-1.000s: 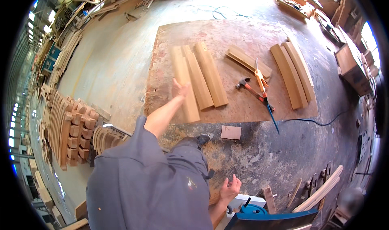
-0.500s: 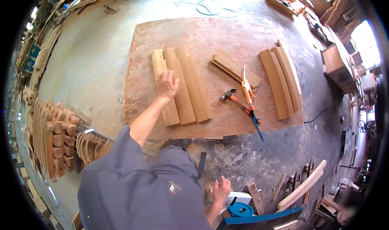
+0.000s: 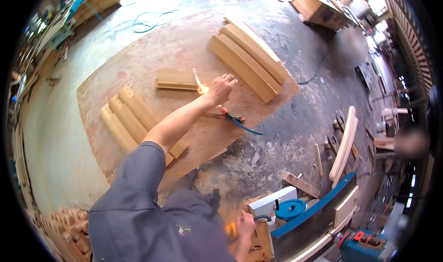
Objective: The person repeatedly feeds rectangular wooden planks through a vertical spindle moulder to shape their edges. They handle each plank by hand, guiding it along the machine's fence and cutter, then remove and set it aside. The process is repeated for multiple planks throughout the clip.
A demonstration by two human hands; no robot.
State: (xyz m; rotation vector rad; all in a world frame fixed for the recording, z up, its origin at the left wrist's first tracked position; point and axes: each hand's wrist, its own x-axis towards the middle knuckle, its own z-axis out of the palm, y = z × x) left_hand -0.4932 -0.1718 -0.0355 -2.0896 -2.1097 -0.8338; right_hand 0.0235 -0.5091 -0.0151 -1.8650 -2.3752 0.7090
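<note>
My left arm stretches across a worn flat board on the floor. My left hand (image 3: 221,89) hovers with loosely bent fingers and nothing visible in it, beside an orange air blow gun (image 3: 202,89). Part of the gun is hidden under that hand and wrist; a blue hose (image 3: 251,131) trails from it. A hammer (image 3: 213,115) lies mostly covered by my forearm. Beyond the gun is a short wooden piece (image 3: 177,79). Curved wooden pieces (image 3: 249,66) lie to the right, and three wooden pieces (image 3: 124,116) to the left. My right hand (image 3: 245,223) hangs low, fingers loosely curled, apparently empty.
Close on my right stands a machine with a blue handwheel (image 3: 290,209) and a long blue-edged panel (image 3: 314,202). Past it a curved wooden rail (image 3: 344,144) leans among clamps. Stacked wooden parts (image 3: 69,229) sit at lower left. A teal hose (image 3: 147,25) loops across the far floor.
The view has swung to the right. My left hand has moved from over the left wooden pieces to near the blow gun. My right hand stays low, its fingers more curled.
</note>
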